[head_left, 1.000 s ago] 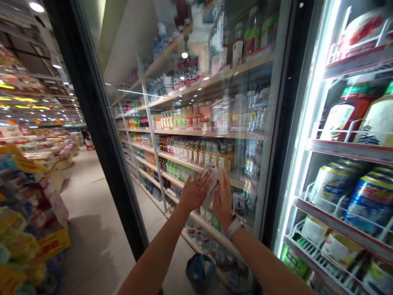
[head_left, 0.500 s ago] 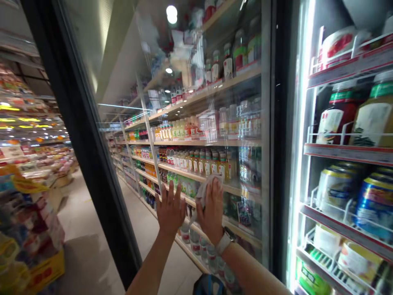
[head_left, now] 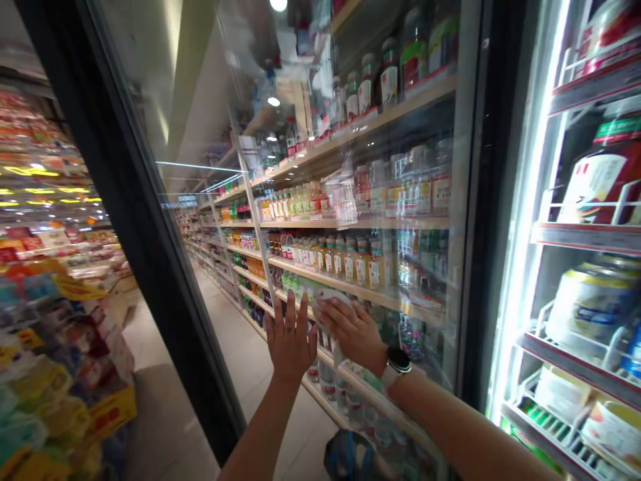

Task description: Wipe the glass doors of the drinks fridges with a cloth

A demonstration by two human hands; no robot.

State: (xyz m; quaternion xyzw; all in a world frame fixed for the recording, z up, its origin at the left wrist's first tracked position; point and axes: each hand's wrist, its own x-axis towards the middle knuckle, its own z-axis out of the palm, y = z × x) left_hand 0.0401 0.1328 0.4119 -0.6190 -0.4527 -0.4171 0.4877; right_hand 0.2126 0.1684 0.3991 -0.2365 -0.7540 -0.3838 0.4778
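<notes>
A large glass door [head_left: 195, 113] with a black frame fills the middle of the head view. My left hand [head_left: 290, 341] lies open on the pane, its fingers spread and pointing up, with nothing in it. To its right, my right hand [head_left: 353, 331] presses a whitish cloth [head_left: 328, 294] flat against the glass. The fingers cover much of the cloth and point left. A watch [head_left: 399, 361] with a pale strap sits on my right wrist.
Through and on the glass appear shelves of bottled drinks [head_left: 350, 264], partly mixed with reflections. At right, a lit cooler [head_left: 595, 237] holds bottles, cans and tubs on wire-fronted shelves. Stacked packaged goods [head_left: 45, 374] stand at lower left beside the tiled floor [head_left: 155, 401].
My right hand has turned from fingers up to fingers pointing left, and the cloth has slid slightly left and down. My left hand stays on the glass. The view has shifted left.
</notes>
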